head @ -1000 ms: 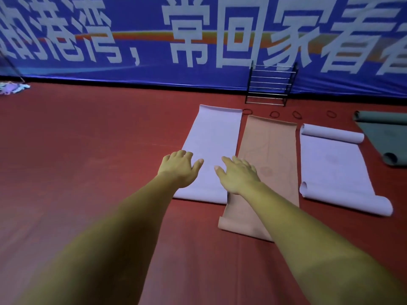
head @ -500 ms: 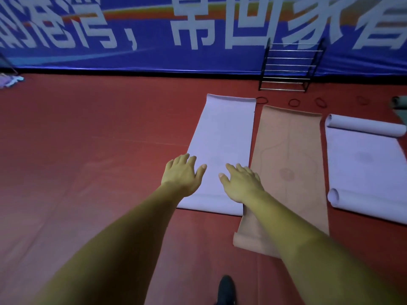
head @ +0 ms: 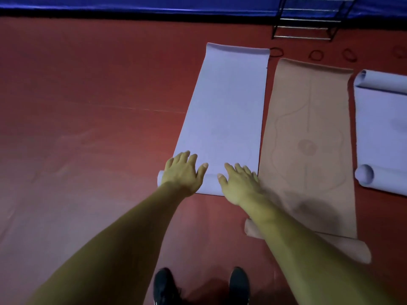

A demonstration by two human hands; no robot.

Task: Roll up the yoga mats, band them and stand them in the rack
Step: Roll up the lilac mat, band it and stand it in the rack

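Presses with straight, spread fingers of left hand (head: 182, 176) and right hand (head: 240, 183), gripping nothing, on the small started roll at the near end of the lavender mat (head: 226, 102). Risks a skewed, telescoping or slack roll if pushed unevenly; may also snag the tan mat (head: 308, 139) just right. Lies flat otherwise, pale and smooth, reaching far toward the rack (head: 308, 20).

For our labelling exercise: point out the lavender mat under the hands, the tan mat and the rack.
lavender mat (head: 224, 102), head view, flat middle
tan mat (head: 308, 119), head view, printed centre line
rack (head: 301, 37), head view, bottom bar
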